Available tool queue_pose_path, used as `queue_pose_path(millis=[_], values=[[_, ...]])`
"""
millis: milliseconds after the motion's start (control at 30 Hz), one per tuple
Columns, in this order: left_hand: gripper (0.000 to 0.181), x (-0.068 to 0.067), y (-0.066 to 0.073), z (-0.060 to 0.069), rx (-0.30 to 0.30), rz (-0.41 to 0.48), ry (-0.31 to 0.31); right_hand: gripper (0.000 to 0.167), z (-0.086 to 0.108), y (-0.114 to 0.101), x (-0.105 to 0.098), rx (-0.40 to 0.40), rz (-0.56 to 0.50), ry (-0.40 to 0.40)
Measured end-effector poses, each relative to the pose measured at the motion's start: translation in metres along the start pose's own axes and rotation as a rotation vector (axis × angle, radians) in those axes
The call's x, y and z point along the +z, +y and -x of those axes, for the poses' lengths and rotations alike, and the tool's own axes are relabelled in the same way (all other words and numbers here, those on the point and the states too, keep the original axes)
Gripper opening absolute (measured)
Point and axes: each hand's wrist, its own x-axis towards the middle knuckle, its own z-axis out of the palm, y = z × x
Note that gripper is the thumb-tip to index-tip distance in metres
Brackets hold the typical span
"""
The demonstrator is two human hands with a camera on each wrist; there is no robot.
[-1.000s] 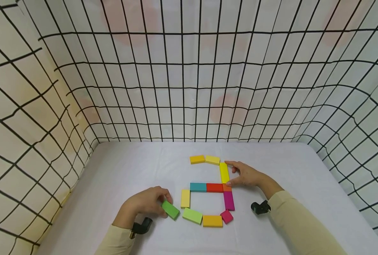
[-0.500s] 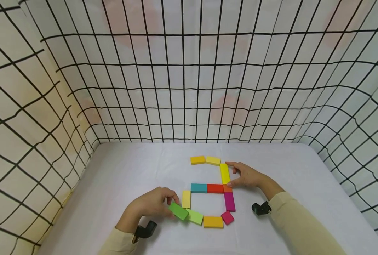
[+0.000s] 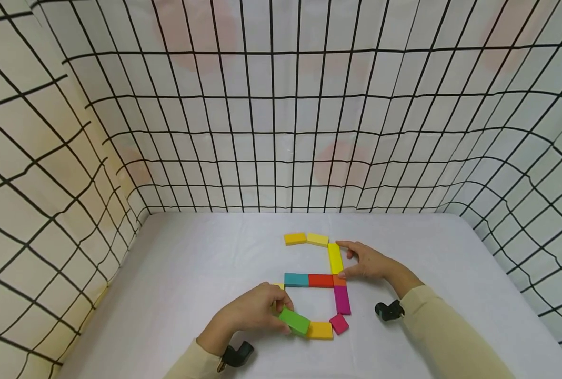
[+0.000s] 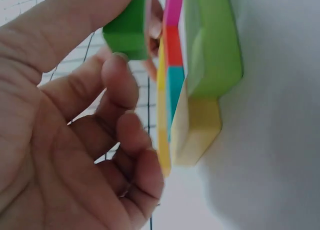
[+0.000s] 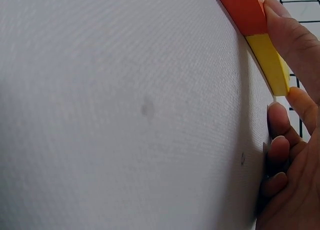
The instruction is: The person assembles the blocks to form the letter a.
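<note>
My left hand (image 3: pixel 257 310) pinches a green block (image 3: pixel 295 321) between thumb and fingers. It is held above the table in the left wrist view, over a light green block (image 4: pixel 215 45) that the head view hides. Under that hand, a pale yellow block (image 4: pixel 200 135) is mostly covered from above. My right hand (image 3: pixel 366 262) spans a long yellow block (image 3: pixel 335 258), index finger at its far end and thumb by the small orange block (image 3: pixel 340 280). In the right wrist view, the other fingers of this hand are curled near the white surface.
Teal (image 3: pixel 296 280) and red (image 3: pixel 321 280) blocks form a middle row. Magenta (image 3: pixel 342 300), crimson (image 3: pixel 339 323) and amber (image 3: pixel 320 330) blocks curve round below. Two yellowish blocks (image 3: pixel 318 239) lie at the far end. Black wire grid (image 3: pixel 271 131) surrounds the white table (image 3: pixel 191 247).
My left hand has carried the green block rightward, from left of the light green block to a place over it, beside the amber block. My right hand has stayed where it was.
</note>
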Motion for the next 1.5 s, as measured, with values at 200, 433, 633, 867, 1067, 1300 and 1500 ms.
queue_pose_path(millis=[200,433,633,867,1067,1300,1500], values=[[0.029,0.013,0.013,-0.012,0.04,-0.079,0.007,0.1,0.0,0.0,0.0,-0.001,0.001,0.001],[0.028,0.029,0.026,-0.024,0.118,-0.213,-0.032,0.1,0.001,-0.001,0.0,-0.004,-0.004,-0.003],[0.027,0.043,0.036,-0.034,0.153,-0.288,-0.057,0.099,0.002,-0.002,0.0,-0.007,-0.008,-0.006],[0.032,0.057,0.049,-0.049,0.203,-0.336,-0.129,0.099,0.003,-0.001,0.001,0.006,-0.017,0.003],[0.03,0.07,0.061,-0.061,0.271,-0.395,-0.142,0.098,0.002,0.001,0.0,-0.007,-0.009,0.006],[0.032,0.081,0.068,-0.074,0.242,-0.44,-0.141,0.099,0.003,0.002,-0.001,-0.028,-0.012,0.0],[0.032,0.082,0.073,-0.08,0.175,-0.442,-0.142,0.099,0.003,0.0,-0.002,-0.041,-0.007,-0.001]])
